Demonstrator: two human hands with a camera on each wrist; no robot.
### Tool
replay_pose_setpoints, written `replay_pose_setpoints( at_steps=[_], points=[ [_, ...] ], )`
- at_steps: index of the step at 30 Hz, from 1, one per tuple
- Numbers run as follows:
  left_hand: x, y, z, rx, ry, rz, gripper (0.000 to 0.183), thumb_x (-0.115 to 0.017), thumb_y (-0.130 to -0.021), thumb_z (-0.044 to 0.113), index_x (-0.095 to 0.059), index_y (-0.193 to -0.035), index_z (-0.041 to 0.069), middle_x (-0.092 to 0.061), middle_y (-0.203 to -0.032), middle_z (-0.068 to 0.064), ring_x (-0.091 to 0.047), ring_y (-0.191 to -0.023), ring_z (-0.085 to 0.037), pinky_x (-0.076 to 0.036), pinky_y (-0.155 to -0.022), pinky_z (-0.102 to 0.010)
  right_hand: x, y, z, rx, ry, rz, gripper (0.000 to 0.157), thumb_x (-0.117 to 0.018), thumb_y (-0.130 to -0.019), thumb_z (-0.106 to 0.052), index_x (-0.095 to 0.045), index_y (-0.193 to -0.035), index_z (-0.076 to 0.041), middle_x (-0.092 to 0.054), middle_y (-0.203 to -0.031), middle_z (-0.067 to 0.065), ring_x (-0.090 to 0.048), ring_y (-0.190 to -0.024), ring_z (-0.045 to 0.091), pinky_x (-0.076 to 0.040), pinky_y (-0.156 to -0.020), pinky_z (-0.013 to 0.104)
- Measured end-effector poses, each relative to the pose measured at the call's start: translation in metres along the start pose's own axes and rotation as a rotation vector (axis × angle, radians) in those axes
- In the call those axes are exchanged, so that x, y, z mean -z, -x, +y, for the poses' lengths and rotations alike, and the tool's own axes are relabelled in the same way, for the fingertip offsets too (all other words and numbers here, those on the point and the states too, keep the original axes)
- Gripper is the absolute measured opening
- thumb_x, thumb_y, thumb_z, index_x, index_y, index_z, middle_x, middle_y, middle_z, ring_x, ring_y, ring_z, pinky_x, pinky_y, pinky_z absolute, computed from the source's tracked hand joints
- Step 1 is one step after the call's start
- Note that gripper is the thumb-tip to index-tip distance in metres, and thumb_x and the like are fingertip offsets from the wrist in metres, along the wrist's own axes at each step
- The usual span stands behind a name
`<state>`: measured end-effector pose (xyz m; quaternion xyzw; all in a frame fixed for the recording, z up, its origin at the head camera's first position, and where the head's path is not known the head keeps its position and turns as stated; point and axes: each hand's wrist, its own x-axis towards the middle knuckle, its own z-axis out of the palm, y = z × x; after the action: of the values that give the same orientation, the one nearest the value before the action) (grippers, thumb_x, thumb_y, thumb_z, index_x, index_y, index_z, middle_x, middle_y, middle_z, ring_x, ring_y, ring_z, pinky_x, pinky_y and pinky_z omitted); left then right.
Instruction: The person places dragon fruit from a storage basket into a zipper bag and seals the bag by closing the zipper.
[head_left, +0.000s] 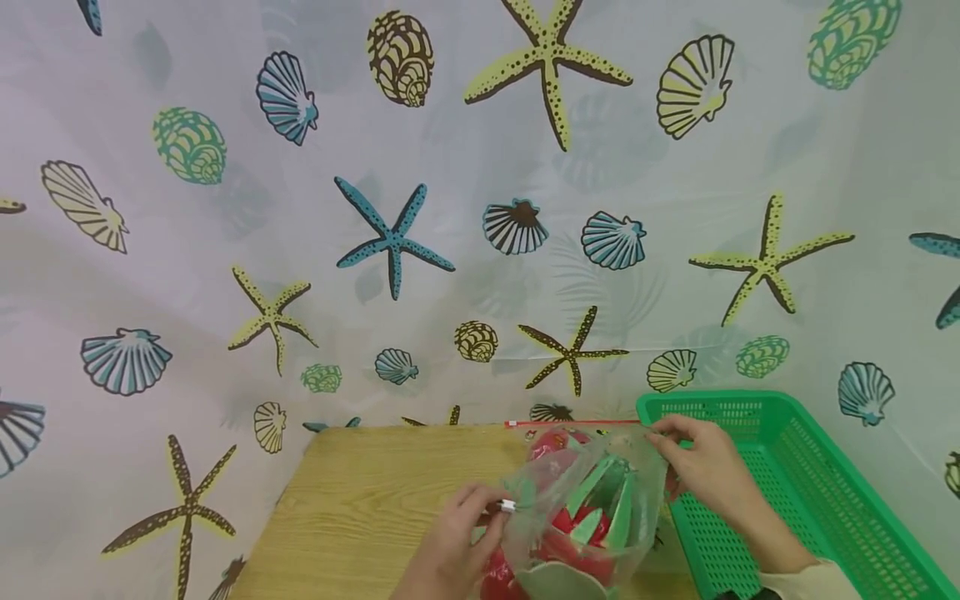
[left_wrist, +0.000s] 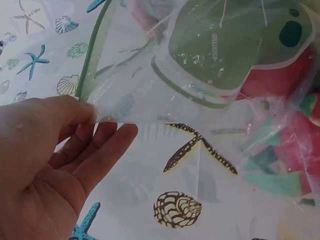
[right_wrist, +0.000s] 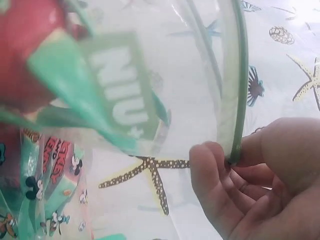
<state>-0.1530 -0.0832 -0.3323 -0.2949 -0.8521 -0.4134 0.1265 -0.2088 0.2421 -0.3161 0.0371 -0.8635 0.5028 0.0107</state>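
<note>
Both hands hold a clear zip bag [head_left: 551, 475] stretched between them at the table's right. My left hand [head_left: 453, 537] pinches one end of its top edge, beside a white slider [head_left: 508, 506]. In the left wrist view, thumb and fingers [left_wrist: 112, 142] meet at the corner by the green zip strip [left_wrist: 94, 50]. My right hand [head_left: 708, 471] pinches the opposite corner, at the end of that strip [right_wrist: 240, 75]. Red, rounded, fruit-like things [head_left: 577, 546] with pointed green leaves [head_left: 621, 508] show through and below the clear plastic. A pale green printed panel [left_wrist: 215, 50] is on the bag.
Behind stands another clear bag with a red zip strip [head_left: 585, 423] and red contents [head_left: 551, 442]. A cartoon-printed bag [right_wrist: 55, 175] shows in the right wrist view. A green perforated basket [head_left: 847, 500] stands right of the wooden table [head_left: 360, 492]. A shell-and-starfish curtain [head_left: 450, 167] hangs behind.
</note>
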Motion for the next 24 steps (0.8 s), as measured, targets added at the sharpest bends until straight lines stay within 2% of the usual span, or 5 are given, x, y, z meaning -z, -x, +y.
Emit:
replay_pose_setpoints(
  at_steps=[5, 13, 16, 20, 24],
  points=[
    [0.009, -0.007, -0.001, 0.080, -0.058, 0.164, 0.018, -0.065, -0.093, 0.002, -0.066, -0.108, 0.012, -0.064, -0.101, 0.004, -0.067, -0.094, -0.010, -0.058, -0.078, -0.019, 0.006, 0.001, 0.005, -0.018, 0.047, -0.011, 0.026, -0.056, -0.101, -0.018, -0.062, -0.120, -0.001, -0.059, -0.070, 0.011, -0.059, -0.050, 0.024, -0.056, -0.049, 0.039],
    [0.004, -0.017, 0.002, 0.126, 0.043, 0.330, 0.018, -0.071, -0.090, 0.007, -0.070, -0.106, 0.015, -0.067, -0.095, 0.005, -0.070, -0.084, -0.004, -0.058, -0.072, -0.016, 0.005, 0.001, 0.008, 0.025, 0.120, -0.060, 0.029, -0.054, -0.102, -0.019, -0.060, -0.123, 0.000, -0.061, -0.081, 0.010, -0.060, -0.055, 0.021, -0.053, -0.051, 0.034],
    [0.002, -0.020, 0.002, 0.119, 0.062, 0.357, 0.015, -0.071, -0.090, 0.008, -0.071, -0.103, 0.015, -0.068, -0.092, 0.003, -0.071, -0.079, -0.003, -0.058, -0.069, -0.016, -0.002, 0.004, 0.004, 0.119, 0.236, -0.003, 0.027, -0.057, -0.101, -0.017, -0.062, -0.122, -0.002, -0.063, -0.096, 0.011, -0.063, -0.074, 0.022, -0.054, -0.061, 0.036],
    [0.000, -0.022, 0.003, 0.102, 0.068, 0.386, 0.013, -0.073, -0.088, 0.008, -0.071, -0.100, 0.014, -0.070, -0.089, 0.002, -0.071, -0.076, -0.004, -0.058, -0.067, -0.017, -0.022, 0.011, -0.016, 0.338, 0.357, 0.154, 0.020, -0.064, -0.096, -0.011, -0.067, -0.115, -0.006, -0.062, -0.106, 0.009, -0.060, -0.097, 0.025, -0.051, -0.075, 0.041],
    [-0.002, -0.024, 0.003, 0.093, 0.067, 0.397, 0.013, -0.074, -0.088, 0.009, -0.071, -0.098, 0.015, -0.071, -0.087, 0.002, -0.071, -0.075, -0.002, -0.058, -0.066, -0.017, -0.050, 0.019, -0.043, 0.589, 0.327, 0.245, 0.020, -0.070, -0.090, -0.006, -0.070, -0.109, -0.011, -0.064, -0.106, 0.002, -0.060, -0.100, 0.020, -0.053, -0.077, 0.038]
  ],
)
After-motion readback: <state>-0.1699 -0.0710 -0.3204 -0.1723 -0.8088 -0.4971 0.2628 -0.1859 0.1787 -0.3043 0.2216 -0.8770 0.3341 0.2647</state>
